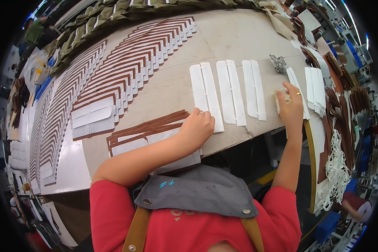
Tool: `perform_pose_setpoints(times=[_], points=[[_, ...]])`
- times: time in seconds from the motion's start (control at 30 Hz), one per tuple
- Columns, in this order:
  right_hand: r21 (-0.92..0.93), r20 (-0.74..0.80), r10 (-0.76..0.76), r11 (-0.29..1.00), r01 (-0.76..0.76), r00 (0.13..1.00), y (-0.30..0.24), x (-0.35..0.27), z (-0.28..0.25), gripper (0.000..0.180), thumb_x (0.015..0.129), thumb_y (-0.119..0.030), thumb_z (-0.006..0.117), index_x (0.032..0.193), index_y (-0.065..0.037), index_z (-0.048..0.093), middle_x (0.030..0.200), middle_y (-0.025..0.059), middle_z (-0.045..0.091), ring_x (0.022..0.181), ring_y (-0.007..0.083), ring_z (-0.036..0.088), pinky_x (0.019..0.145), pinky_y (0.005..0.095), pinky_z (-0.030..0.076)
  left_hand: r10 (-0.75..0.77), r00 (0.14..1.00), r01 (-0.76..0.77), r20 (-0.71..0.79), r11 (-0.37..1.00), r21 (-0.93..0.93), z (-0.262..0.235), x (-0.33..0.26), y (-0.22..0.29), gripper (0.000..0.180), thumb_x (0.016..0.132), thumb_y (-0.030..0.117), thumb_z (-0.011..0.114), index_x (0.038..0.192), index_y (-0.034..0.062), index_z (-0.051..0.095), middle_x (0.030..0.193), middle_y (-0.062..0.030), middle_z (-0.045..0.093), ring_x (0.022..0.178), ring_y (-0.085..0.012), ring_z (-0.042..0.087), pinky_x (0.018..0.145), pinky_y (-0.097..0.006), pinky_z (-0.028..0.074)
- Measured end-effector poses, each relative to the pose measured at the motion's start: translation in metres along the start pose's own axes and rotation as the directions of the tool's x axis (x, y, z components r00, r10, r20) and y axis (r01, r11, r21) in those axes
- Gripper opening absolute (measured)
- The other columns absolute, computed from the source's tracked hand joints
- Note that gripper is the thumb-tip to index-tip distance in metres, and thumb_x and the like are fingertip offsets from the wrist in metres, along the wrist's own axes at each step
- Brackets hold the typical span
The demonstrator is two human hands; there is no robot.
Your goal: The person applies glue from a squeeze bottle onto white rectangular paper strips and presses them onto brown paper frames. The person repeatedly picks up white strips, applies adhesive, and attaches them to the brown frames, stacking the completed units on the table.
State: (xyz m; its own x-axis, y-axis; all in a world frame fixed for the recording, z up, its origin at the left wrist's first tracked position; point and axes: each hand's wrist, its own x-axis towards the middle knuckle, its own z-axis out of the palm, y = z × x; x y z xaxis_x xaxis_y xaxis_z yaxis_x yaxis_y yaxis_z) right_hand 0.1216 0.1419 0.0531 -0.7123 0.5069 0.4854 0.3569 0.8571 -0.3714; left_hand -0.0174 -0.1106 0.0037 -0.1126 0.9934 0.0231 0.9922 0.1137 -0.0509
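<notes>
My left hand [199, 127] is closed, knuckles up, between the lower end of a white slotted strip [205, 94] and a pile of brown-edged white panels [153, 134]. Anything between its fingers is hidden. Farther right, my right hand [292, 105] has its fingers bent around a small pale, sponge-like block [282, 99]. Beside that hand lies a narrow white strip [297, 90]. Two more white slotted strips, a middle one [231, 94] and a right one [254, 90], lie side by side between my hands.
Long overlapping rows of brown-edged panels [132, 63] cover the table's [235, 35] left side. A crumpled grey clump [278, 64] lies beyond my right hand, with stacked white pieces [315, 88] farther right. Folded olive fabric [96, 21] lines the far edge; white cords [337, 168] hang at right.
</notes>
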Motion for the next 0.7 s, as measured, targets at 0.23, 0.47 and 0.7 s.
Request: perform_pose_setpoints(times=[0.23,0.47,0.7], points=[[0.667,0.301,0.107,0.687,-0.29,0.947,-0.063,-0.032,0.07,0.039,0.088,-0.013,0.059,0.123,0.0,0.047,0.11,0.0131,0.058,0.077,0.0136,0.059,0.07,0.0267,0.049,-0.558,0.823,0.168,-0.107,0.419,-0.893,-0.065,-0.038,-0.046,0.014,0.083,0.004,0.056,0.094,-0.0023,0.051,0.092,-0.0118,0.061,0.081,-0.0198,0.063,0.069,-0.029,0.049],[0.837,0.507,0.201,0.117,-0.535,0.838,-0.127,-0.029,0.114,0.048,0.089,-0.008,0.054,0.13,0.004,0.032,0.091,0.0073,0.053,0.074,0.0145,0.06,0.067,0.0281,0.052,-0.698,0.716,-0.111,-0.016,-0.091,-0.99,-0.083,-0.108,-0.052,0.016,0.091,0.001,0.049,0.106,-0.0023,0.052,0.097,-0.0096,0.061,0.085,-0.0144,0.062,0.077,-0.026,0.049],[0.819,0.52,0.138,0.199,-0.538,0.843,-0.167,-0.053,0.086,0.049,0.086,0.004,0.053,0.129,0.002,0.029,0.08,0.0053,0.05,0.07,0.0122,0.057,0.065,0.0275,0.05,-0.881,0.468,-0.119,0.065,-0.136,-0.984,-0.052,-0.183,-0.047,0.013,0.089,0.0,0.053,0.101,-0.0003,0.048,0.092,-0.0089,0.058,0.078,-0.0143,0.06,0.073,-0.027,0.049]])
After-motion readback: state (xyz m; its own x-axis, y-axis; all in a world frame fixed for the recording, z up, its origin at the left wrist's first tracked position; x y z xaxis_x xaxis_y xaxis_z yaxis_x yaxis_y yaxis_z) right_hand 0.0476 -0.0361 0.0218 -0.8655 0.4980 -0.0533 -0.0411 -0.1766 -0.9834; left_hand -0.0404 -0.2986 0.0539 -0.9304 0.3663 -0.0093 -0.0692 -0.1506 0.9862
